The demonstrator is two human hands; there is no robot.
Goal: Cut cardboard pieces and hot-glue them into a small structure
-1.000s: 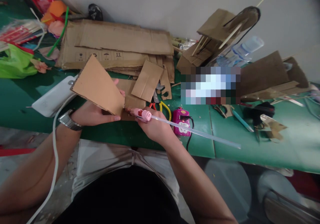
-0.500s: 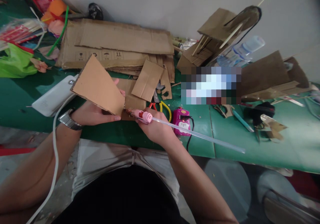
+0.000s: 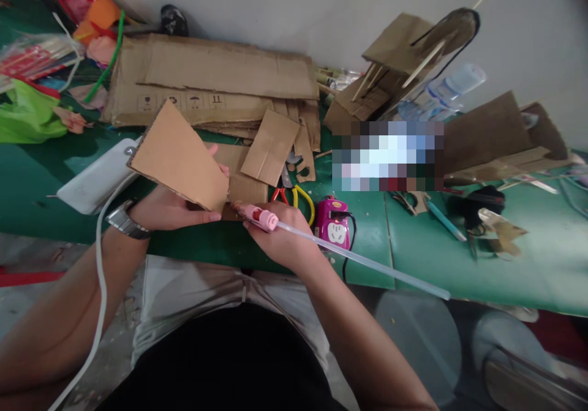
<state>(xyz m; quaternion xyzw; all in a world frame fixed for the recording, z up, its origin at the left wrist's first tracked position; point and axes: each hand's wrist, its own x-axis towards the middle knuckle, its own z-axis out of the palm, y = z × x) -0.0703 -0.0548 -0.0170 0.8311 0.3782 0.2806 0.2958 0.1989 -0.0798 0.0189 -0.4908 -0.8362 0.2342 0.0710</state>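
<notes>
My left hand (image 3: 172, 210), with a metal watch on the wrist, grips a tilted brown cardboard piece (image 3: 179, 157) by its lower edge, thumb stretched out below it. My right hand (image 3: 282, 236) is closed around a pink glue gun (image 3: 257, 216). A long clear glue stick (image 3: 367, 261) juts from its back toward the right. The gun's nozzle touches the lower right corner of the held cardboard, just above a flat cardboard piece (image 3: 241, 185) lying on the green table (image 3: 413, 245).
Large flattened cardboard sheets (image 3: 215, 83) lie at the back. Pliers with red and yellow handles (image 3: 296, 195) and a magenta power strip (image 3: 336, 226) sit right of my hands. A white device (image 3: 98, 178) with a cable lies left. Cardboard models (image 3: 404, 56) stand at the back right.
My right hand and the glue gun have shifted slightly left and down along the cardboard's corner; the glue stick's far end has dipped lower. My left hand has kept the cardboard still.
</notes>
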